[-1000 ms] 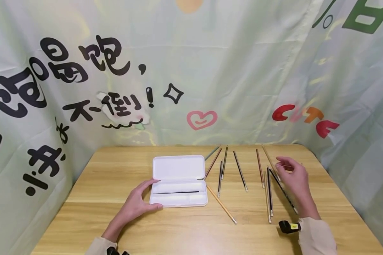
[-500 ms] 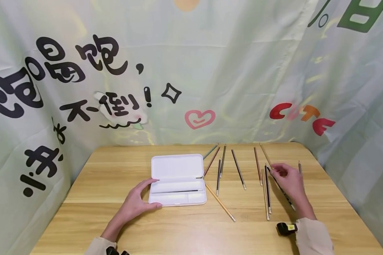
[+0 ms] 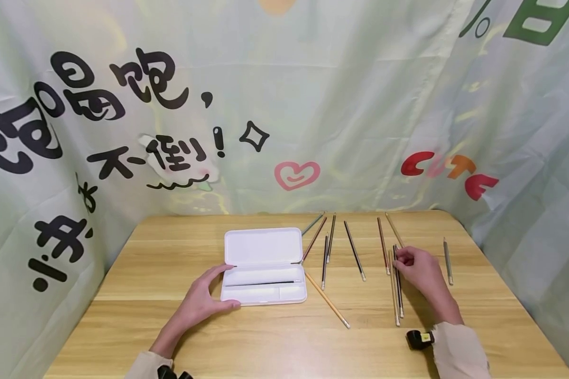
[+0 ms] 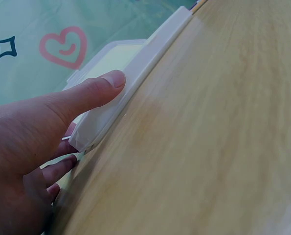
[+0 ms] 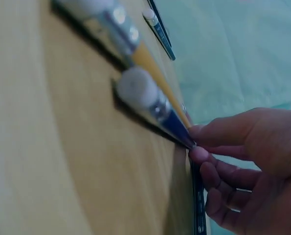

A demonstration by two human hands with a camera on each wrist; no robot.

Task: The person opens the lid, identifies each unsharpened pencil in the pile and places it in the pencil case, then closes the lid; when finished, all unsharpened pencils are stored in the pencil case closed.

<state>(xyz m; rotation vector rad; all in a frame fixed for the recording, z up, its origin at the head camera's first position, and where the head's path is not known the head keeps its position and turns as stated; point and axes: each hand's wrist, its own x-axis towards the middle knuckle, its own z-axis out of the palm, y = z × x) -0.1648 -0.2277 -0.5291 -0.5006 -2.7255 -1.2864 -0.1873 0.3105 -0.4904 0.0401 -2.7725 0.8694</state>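
The left hand (image 3: 199, 302) grips the left end of an open white case (image 3: 264, 246), thumb at the front edge and fingers at the back. One dark, thin pencil (image 3: 261, 283) lies in the case. At the right, the right hand (image 3: 424, 271) pinches the far end of a dark pencil (image 3: 399, 295) between thumb and index finger. In the right wrist view, the fingertips meet at that dark blue pencil (image 5: 172, 125), its white eraser toward the camera. A yellowish pencil (image 5: 155, 73) lies beside it, and a black patterned one (image 5: 199, 208) passes beneath the fingers.
Several pencils lie between the case and the right hand, among them a yellow one (image 3: 329, 302), a black one (image 3: 355, 251) and a dark red one (image 3: 383, 246). A grey pencil (image 3: 448, 263) lies right of the right hand. A printed curtain (image 3: 360, 105) stands behind the table.
The right hand has moved left and down from the grey pencil, which now lies apart on the table, to the dark pencil's end. The left hand has stayed on the case.
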